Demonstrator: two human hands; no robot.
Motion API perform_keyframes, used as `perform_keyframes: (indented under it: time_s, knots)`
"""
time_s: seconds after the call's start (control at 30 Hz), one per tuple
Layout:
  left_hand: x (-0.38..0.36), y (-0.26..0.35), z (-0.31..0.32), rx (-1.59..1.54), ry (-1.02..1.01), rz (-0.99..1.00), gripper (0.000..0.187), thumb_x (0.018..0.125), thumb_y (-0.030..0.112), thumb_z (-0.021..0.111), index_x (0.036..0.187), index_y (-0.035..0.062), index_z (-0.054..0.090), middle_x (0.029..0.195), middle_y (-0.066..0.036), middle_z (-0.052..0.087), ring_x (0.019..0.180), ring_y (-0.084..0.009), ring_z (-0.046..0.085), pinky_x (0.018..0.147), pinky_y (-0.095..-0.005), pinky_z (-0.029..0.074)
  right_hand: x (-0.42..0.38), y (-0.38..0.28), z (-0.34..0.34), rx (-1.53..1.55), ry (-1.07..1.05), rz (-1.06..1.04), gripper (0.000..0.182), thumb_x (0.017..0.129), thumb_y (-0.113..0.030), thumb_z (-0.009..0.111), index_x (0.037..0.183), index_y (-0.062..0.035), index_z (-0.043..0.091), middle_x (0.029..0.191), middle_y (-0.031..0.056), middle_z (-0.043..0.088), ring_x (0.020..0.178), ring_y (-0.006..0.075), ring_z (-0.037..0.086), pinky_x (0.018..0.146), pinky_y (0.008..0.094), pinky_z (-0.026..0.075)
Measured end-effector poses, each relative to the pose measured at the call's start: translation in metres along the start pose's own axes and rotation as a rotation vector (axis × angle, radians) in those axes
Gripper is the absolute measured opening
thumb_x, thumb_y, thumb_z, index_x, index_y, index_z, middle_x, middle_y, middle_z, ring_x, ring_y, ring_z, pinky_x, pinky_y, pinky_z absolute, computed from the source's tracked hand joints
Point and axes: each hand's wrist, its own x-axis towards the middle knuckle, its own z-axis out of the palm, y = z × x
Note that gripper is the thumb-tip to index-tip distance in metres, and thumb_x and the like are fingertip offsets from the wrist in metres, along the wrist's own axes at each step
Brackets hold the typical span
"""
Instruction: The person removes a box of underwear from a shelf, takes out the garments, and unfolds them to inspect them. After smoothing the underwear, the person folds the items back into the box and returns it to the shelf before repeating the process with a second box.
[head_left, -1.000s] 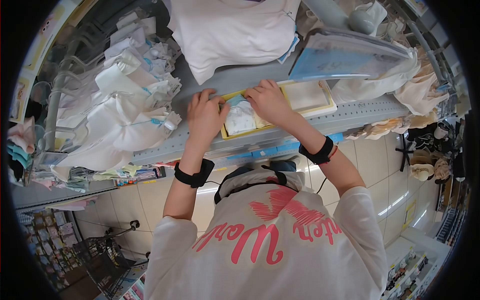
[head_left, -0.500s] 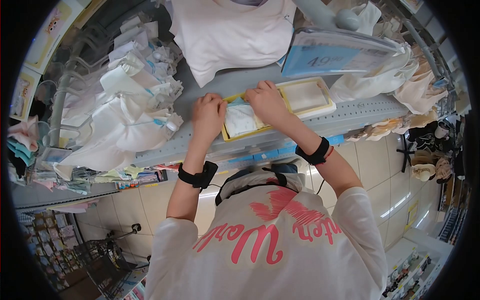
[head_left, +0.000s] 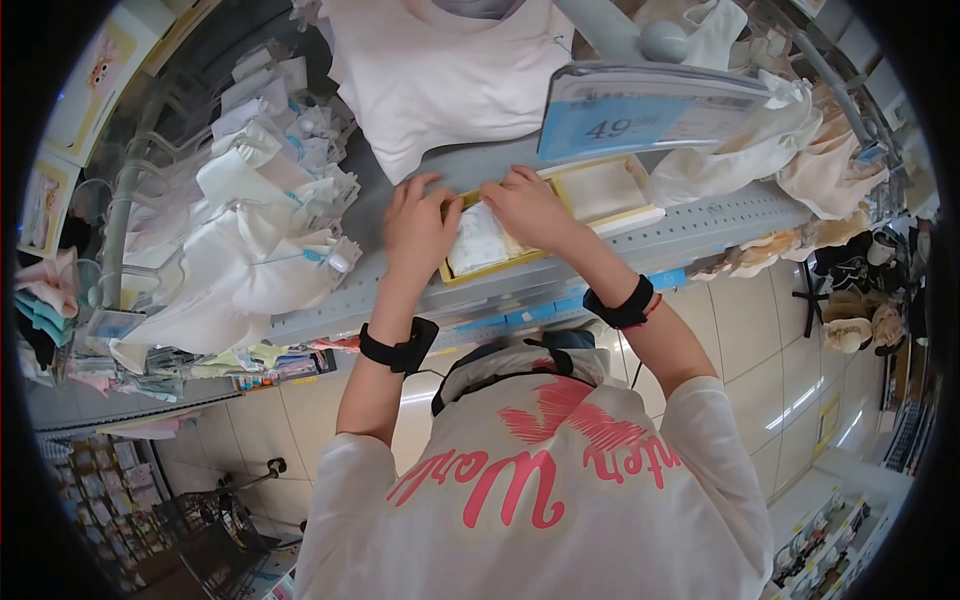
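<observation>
A shallow open box with yellow edges [head_left: 463, 277] lies on the grey shelf, holding a folded white cloth garment [head_left: 478, 243]. At the box's left end is my left hand [head_left: 418, 222], its fingers apart and its thumb by the box edge. My right hand [head_left: 522, 207] reaches over the box from the right, with bent fingers closed on the upper edge of the white garment; its fingertips are partly hidden. Adjoining on the right is a shallow tray-like box part [head_left: 603, 190] with a pale inside.
White garments on hangers [head_left: 250, 220] crowd the left side. A white top [head_left: 440, 85] hangs behind the box. A price sign [head_left: 650, 112] overhangs the right part, near pale garments [head_left: 825, 150]. A dark cart [head_left: 205, 530] stands on the floor at lower left.
My left fingers have lifted and spread a little. The light blue part at the garment's top no longer shows; more white cloth does. The view has shifted slightly.
</observation>
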Motion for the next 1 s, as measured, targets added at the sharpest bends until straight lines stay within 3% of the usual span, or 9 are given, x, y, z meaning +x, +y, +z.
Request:
perform_keyframes:
  time_s: [0.1, 0.23, 0.33, 0.37, 0.63, 0.7, 0.77, 0.93, 1.0]
  knots:
    - [0.009, 0.0, 0.005, -0.034, 0.006, 0.105, 0.021, 0.081, 0.024, 0.057, 0.081, 0.0048, 0.066, 0.113, -0.01, 0.055, 0.108, -0.0308, 0.046, 0.091, -0.0405, 0.037, -0.002, -0.009, -0.021, 0.34, 0.105, 0.111, 0.016, 0.083, -0.013, 0.053, 0.096, -0.005, 0.058, 0.083, 0.0105, 0.061, 0.086, 0.029, 0.057, 0.098, 0.0434, 0.034]
    - [0.022, -0.009, 0.006, -0.105, -0.195, 0.169, 0.02, 0.08, 0.022, 0.06, 0.078, 0.0027, 0.064, 0.118, -0.013, 0.053, 0.109, -0.0337, 0.045, 0.094, -0.0394, 0.035, -0.022, -0.001, -0.046, 0.369, 0.357, 0.135, 0.017, 0.083, -0.012, 0.053, 0.098, -0.0045, 0.057, 0.086, 0.0107, 0.061, 0.088, 0.0284, 0.057, 0.099, 0.044, 0.033]
    - [0.025, -0.007, 0.002, -0.131, -0.361, 0.155, 0.02, 0.08, 0.022, 0.059, 0.077, 0.0018, 0.062, 0.116, -0.011, 0.054, 0.109, -0.0322, 0.046, 0.093, -0.0384, 0.037, -0.037, 0.003, -0.05, 0.352, 0.22, 0.212, 0.023, 0.081, -0.01, 0.054, 0.103, -0.0051, 0.056, 0.092, 0.0109, 0.061, 0.091, 0.0291, 0.057, 0.1, 0.0456, 0.032]
    - [0.025, -0.005, 0.004, -0.133, -0.364, 0.162, 0.02, 0.08, 0.022, 0.059, 0.077, 0.0018, 0.062, 0.116, -0.011, 0.054, 0.109, -0.0322, 0.046, 0.093, -0.0384, 0.037, -0.039, 0.005, -0.046, 0.299, 0.176, 0.113, 0.026, 0.081, -0.011, 0.054, 0.106, -0.0056, 0.056, 0.096, 0.0106, 0.061, 0.094, 0.028, 0.056, 0.1, 0.0451, 0.033]
    - [0.022, 0.008, 0.006, -0.135, -0.198, 0.014, 0.017, 0.08, 0.013, 0.058, 0.092, 0.001, 0.054, 0.104, -0.01, 0.059, 0.095, -0.03, 0.055, 0.081, -0.035, 0.045, -0.042, -0.002, -0.026, -0.027, 0.145, 0.027, 0.035, 0.077, -0.01, 0.056, 0.112, -0.0039, 0.054, 0.113, 0.0072, 0.056, 0.107, 0.0211, 0.05, 0.1, 0.0437, 0.033]
    - [0.019, -0.003, 0.016, -0.249, -0.135, -0.008, 0.017, 0.08, 0.014, 0.059, 0.092, 0.0038, 0.053, 0.101, -0.009, 0.058, 0.094, -0.0293, 0.055, 0.079, -0.0361, 0.044, -0.039, -0.004, -0.028, -0.077, 0.175, -0.039, 0.036, 0.078, -0.008, 0.056, 0.114, -0.0053, 0.055, 0.115, 0.0078, 0.057, 0.103, 0.0231, 0.053, 0.092, 0.0371, 0.039]
    - [0.019, -0.013, 0.013, -0.36, -0.064, -0.026, 0.017, 0.079, 0.014, 0.059, 0.092, 0.0065, 0.052, 0.098, -0.008, 0.058, 0.093, -0.0286, 0.055, 0.078, -0.0373, 0.044, -0.04, -0.005, -0.027, -0.085, 0.141, -0.076, 0.037, 0.078, -0.011, 0.056, 0.114, -0.0045, 0.054, 0.117, 0.0081, 0.055, 0.109, 0.0224, 0.049, 0.097, 0.0412, 0.035]
    - [0.013, -0.027, -0.005, 0.038, -0.019, 0.36, 0.011, 0.077, 0.008, 0.059, 0.089, 0.0075, 0.057, 0.103, -0.007, 0.057, 0.09, -0.0299, 0.056, 0.076, -0.0377, 0.045, -0.044, -0.003, -0.03, -0.012, 0.01, -0.063, 0.044, 0.081, -0.022, 0.054, 0.121, -0.0037, 0.048, 0.125, 0.01, 0.049, 0.12, 0.0222, 0.043, 0.104, 0.0466, 0.027]
    - [0.012, -0.019, -0.008, 0.032, -0.018, 0.262, 0.011, 0.077, 0.008, 0.059, 0.088, 0.0075, 0.059, 0.103, -0.007, 0.057, 0.093, -0.0294, 0.055, 0.077, -0.0378, 0.045, -0.041, 0.0, -0.032, -0.072, -0.073, -0.061, 0.052, 0.083, -0.03, 0.054, 0.126, -0.004, 0.042, 0.13, 0.0112, 0.045, 0.121, 0.023, 0.042, 0.106, 0.0474, 0.023]
